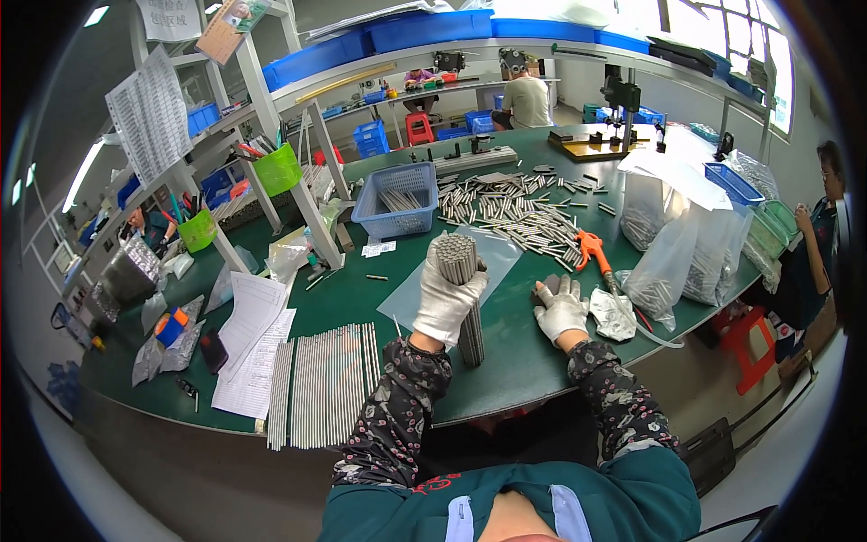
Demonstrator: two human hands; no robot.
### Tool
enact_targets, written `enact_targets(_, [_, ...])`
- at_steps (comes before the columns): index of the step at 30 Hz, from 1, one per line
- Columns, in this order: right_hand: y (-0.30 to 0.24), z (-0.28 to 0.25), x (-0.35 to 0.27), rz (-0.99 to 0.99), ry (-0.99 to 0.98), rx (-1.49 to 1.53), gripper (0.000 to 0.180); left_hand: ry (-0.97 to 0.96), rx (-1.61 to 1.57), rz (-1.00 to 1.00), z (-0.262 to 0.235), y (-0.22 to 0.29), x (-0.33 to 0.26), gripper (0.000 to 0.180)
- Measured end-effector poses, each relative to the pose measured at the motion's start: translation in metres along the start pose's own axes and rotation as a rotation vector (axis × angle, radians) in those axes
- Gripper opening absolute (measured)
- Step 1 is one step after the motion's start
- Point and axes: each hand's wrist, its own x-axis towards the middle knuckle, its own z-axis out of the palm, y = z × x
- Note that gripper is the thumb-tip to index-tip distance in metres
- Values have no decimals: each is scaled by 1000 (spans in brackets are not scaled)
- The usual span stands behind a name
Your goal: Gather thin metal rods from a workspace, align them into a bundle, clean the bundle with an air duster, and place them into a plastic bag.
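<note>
rod bundle [471, 336]: in left hand, right in front of body, near front edge of green table [533, 372]
bundle long axis: close to upright, cut ends facing up toward camera; lower end toward front edge, seems to stand on table, contact not certain
left hand [441, 303]: gloved, clamped round upper part of bundle from its left side, fingertips showing past far right side
right hand [562, 312]: gloved, palm down at table, fingers spread, not closed round anything visible; small dark patch at fingertips, cannot tell if glove tip or separate piece
hands to each other: apart, bare table between
nearer hand: left, in contact with bundle; right off to bundle's right, not touching
key relation: bundle between the hands, standing across right hand's flat pose; lower shaft uncovered below left grip, reachable from right side
long rod row [325, 384]: left of left forearm, flat, side by side, axes running away from body, near ends by front edge; so crosswise to bundle's upright axis
clear plastic sheet [502, 257]: flat, beyond and around left hand
short rod pile [515, 212]: beyond both hands, loose, axes mixed
blue basket [395, 212]: far left of pile, rods inside
orange-handled tool [592, 251]: just beyond right hand, to its right
white cloth [614, 316]: just right of right hand, crumpled
</note>
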Motion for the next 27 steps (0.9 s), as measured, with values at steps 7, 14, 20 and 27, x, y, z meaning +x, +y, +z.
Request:
enact_targets(7, [-19, -71, 30, -344, 436, 613, 32, -3, 33, 35, 0, -5, 3, 45])
enact_targets(14, [-85, -168, 17, -1029, 391, 611, 34, 37, -346, -121, 6, 1, 13, 59])
enact_targets(20, [-80, -172, 40, -921, 453, 560, 26, -16, 76, -10, -1, -6, 15, 44])
enact_targets(27, [-79, -170, 57, -710, 473, 444, 24, -6, 151, -68, -6, -17, 23, 48])
